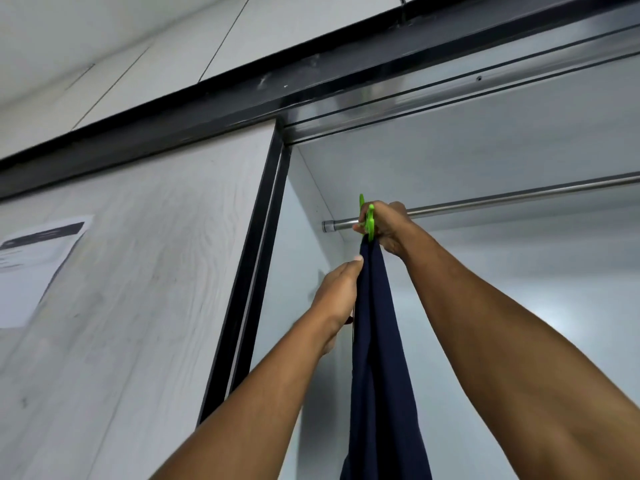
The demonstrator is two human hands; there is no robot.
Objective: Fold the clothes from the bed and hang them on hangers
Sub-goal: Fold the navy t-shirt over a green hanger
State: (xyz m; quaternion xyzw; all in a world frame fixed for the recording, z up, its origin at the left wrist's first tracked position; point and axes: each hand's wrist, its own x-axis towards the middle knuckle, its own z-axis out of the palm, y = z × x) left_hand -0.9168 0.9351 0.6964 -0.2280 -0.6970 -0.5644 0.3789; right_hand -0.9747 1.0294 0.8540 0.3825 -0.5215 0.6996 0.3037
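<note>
One metal rod [502,200] runs across the open wardrobe, and everything here gathers at its left end. Two bare arms reach up towards it.

The right hand [386,226] is at the rod's left end, in front of it, with its fingers curled tight round the neck of the single green hanger [370,220]. The hanger's hook rises just above the rod's line. Whether the hook already sits over the rod cannot be told, since the hand covers that spot.

One navy garment [377,341] hangs from the hanger, straight down below the rod's left end in a long narrow fall that leaves the picture at the bottom edge.

The left hand [337,292] is below the rod and below the right hand, at the garment's left edge. Its thumb lies straight up against the near face of the cloth, while the other fingers go out of sight behind it, so the fabric is pinched between them.

Left of the rod stands one pale wood-grain door [156,271] with a black frame [256,258] at the edge nearest the rod. One sheet of paper [34,265] is stuck on that door, well to the left of the rod; its print is too blurred to read
</note>
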